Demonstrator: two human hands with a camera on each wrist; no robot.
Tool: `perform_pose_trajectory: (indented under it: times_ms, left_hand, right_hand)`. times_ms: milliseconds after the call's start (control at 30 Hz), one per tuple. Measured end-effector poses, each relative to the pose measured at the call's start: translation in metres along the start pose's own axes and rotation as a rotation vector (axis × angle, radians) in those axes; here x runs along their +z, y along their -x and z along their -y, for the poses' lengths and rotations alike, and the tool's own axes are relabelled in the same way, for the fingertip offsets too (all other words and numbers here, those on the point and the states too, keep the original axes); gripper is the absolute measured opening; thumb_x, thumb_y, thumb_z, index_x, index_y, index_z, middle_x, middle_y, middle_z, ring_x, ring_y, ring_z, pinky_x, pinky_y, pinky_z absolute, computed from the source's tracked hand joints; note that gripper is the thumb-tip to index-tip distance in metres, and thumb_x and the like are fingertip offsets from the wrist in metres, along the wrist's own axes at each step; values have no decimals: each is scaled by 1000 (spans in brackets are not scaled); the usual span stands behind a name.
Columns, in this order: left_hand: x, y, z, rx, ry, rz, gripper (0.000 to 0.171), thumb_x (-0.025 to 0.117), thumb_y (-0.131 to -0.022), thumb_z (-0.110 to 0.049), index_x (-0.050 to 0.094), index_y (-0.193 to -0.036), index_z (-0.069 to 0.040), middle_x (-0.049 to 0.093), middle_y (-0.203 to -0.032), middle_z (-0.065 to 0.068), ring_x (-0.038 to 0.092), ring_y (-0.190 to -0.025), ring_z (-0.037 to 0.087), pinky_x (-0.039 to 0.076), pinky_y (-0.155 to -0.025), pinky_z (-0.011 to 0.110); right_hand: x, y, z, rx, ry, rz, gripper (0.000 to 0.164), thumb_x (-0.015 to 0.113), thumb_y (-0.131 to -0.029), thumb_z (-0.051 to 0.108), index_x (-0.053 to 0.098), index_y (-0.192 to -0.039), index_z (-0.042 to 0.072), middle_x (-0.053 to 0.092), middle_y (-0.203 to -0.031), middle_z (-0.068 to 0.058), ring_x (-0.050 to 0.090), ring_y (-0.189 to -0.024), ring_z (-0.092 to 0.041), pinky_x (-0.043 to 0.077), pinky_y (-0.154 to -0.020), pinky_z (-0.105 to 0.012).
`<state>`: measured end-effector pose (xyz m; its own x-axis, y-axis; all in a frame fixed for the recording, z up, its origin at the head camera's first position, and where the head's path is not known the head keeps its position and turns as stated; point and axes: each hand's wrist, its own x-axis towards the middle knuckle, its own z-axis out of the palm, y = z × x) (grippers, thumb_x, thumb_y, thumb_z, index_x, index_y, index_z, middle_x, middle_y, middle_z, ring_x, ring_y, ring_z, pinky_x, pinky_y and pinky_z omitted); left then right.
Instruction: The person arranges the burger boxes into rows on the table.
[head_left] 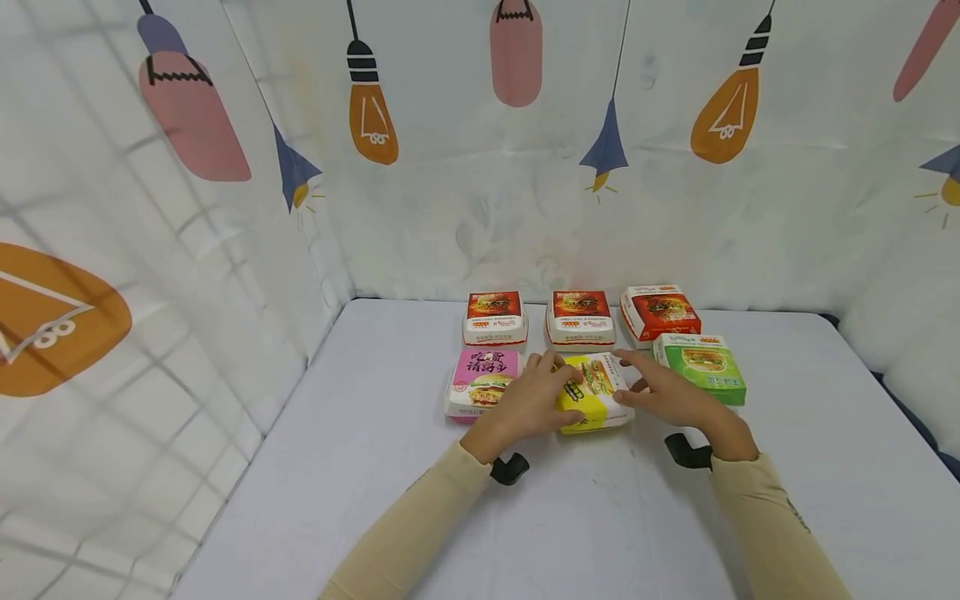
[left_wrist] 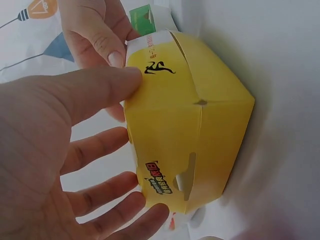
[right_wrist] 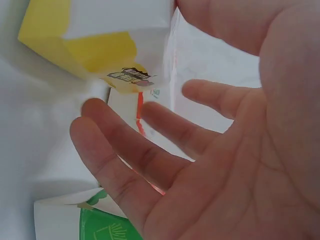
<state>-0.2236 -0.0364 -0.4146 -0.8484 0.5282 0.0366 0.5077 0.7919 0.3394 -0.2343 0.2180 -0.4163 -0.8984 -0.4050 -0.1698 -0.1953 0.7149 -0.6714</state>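
A yellow and white burger box (head_left: 600, 387) lies closed on the table between my two hands. My left hand (head_left: 534, 396) rests at its left side; in the left wrist view the thumb touches the printed top of the box (left_wrist: 170, 120) and the fingers spread along its edge. On the other side, my right hand (head_left: 669, 396) has its thumb at the box's right edge. Its other fingers are extended and apart from the box in the right wrist view. A pink and white burger box (head_left: 480, 387) sits to the left, partly behind my left hand.
Three red and white burger boxes stand along the back: left (head_left: 495, 318), middle (head_left: 581, 320) and right (head_left: 660, 313). A green burger box (head_left: 705, 367) lies right of my right hand. White cloth covers the table (head_left: 360, 467), with a printed curtain (head_left: 450, 217) behind it.
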Motion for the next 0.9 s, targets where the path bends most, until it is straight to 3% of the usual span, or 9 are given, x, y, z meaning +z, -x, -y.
perform_pose_trajectory:
  times_ms: [267,667,900]
  left_hand:
    - [0,-1,2,32,-9,1,42,75,-93,-37,66,-132,-23,53,-139,1,48,-128,19,50,-105,35]
    - [-3,-1,2,40,-28,1,33,70,-98,-24,68,-130,-21,55,-140,0,53,-121,19,50,-100,33]
    - [-2,-3,5,33,-74,-54,34,66,-96,-10,70,-128,-20,57,-139,1,54,-113,19,50,-95,31]
  right_hand:
    - [3,-1,-2,-33,-9,-2,83,69,-96,44,25,-161,17,27,-162,-23,55,-124,-41,57,-91,-49]
    - [2,-3,-5,-9,12,-19,77,71,-94,48,39,-152,10,40,-153,-20,60,-118,-35,58,-86,-44]
    - [2,-3,-4,-24,38,-35,70,71,-95,44,43,-147,6,45,-148,-20,62,-112,-30,58,-86,-42]
